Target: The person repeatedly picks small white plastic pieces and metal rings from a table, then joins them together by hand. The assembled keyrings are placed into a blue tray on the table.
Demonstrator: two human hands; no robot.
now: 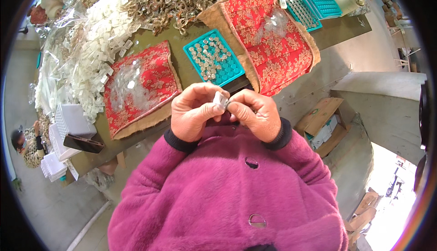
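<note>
In front of my chest, my left hand (190,114) pinches a small white plastic piece (220,99) between thumb and fingers. My right hand (260,117) is closed close against it, thumb and forefinger on a small dark metallic part (227,104) at the piece's right edge. Its exact kind is mostly hidden by the fingertips. Just beyond my hands lies a teal tray (187,49) with rows of round wells, many filled with small round silvery pieces (209,55).
Red floral cloth pads lie left (159,64) and right (291,55) of the tray, each bearing clear plastic bits. White plastic pieces (98,37) and tangled metallic bands (159,1) are heaped behind. A phone (83,143) leans by white racks (75,121). Another person (31,148) is far left.
</note>
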